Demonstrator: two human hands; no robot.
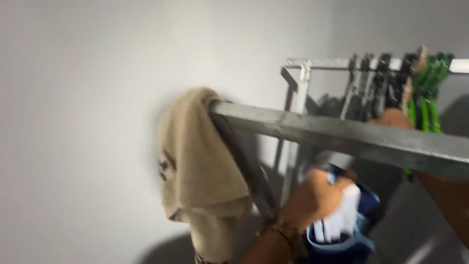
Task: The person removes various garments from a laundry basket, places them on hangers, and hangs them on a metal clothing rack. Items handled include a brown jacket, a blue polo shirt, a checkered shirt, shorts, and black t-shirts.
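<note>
White cloth [342, 215] bunched in left hand [312, 200], closed on it, just above blue bucket [342, 244]. Right hand [398, 118] up-right past steel rail [342, 134]; grip unclear.

Plain white wall [83, 98] behind a grey metal rack [342, 134].
Hangers [391, 80] crowd the rack's far rail; a beige cloth [198, 161] drapes its near-left corner.

Left hand [312, 198] on white cloth [342, 212] below metal bar [342, 137]
</note>
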